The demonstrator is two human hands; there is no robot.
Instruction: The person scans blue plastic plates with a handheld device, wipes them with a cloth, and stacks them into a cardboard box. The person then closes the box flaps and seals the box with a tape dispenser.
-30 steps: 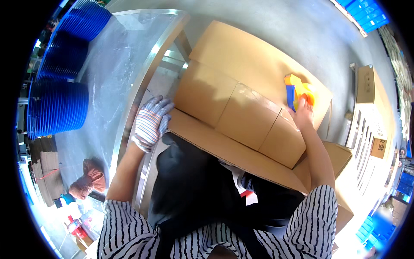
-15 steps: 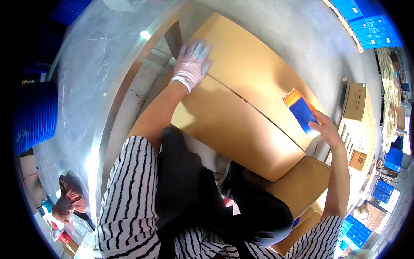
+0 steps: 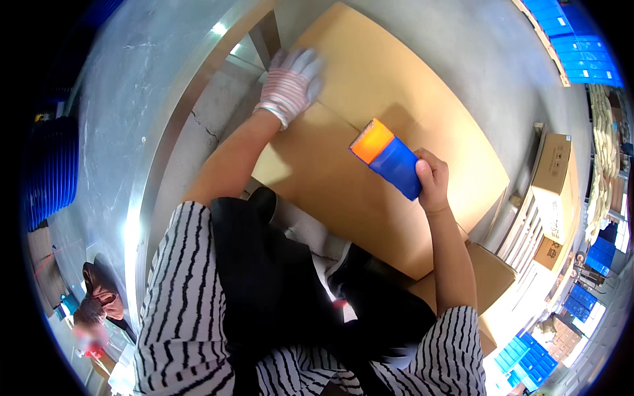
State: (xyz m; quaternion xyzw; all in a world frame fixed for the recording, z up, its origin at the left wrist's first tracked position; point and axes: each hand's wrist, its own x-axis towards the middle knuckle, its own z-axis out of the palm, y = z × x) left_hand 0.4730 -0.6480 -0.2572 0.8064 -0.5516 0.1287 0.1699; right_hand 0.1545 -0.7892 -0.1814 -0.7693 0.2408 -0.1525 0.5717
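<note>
A large brown cardboard box (image 3: 396,72) lies before me with its top flaps closed; part of the seam between them shows. My left hand (image 3: 290,86), in a white glove with a pink-striped cuff, rests on the far left of the top, fingers stretched out and slightly blurred. Bare, my right hand (image 3: 432,181) grips a blue and orange tape dispenser (image 3: 395,166) by its blue end. Its orange end has a toothed edge and points far left, over the seam. Whether the dispenser touches the cardboard I cannot tell.
A metal-edged table (image 3: 142,171) runs along the left. Close on the right stands a smaller cardboard box (image 3: 492,277); beyond it are a pallet (image 3: 518,228) and another carton (image 3: 552,165). Blue crates (image 3: 584,56) are stacked far right. Another person (image 3: 99,297) is at lower left.
My right hand has carried the tape dispenser left, from the right part of the box toward the middle of the seam. My left hand has stayed on the far left of the top.
</note>
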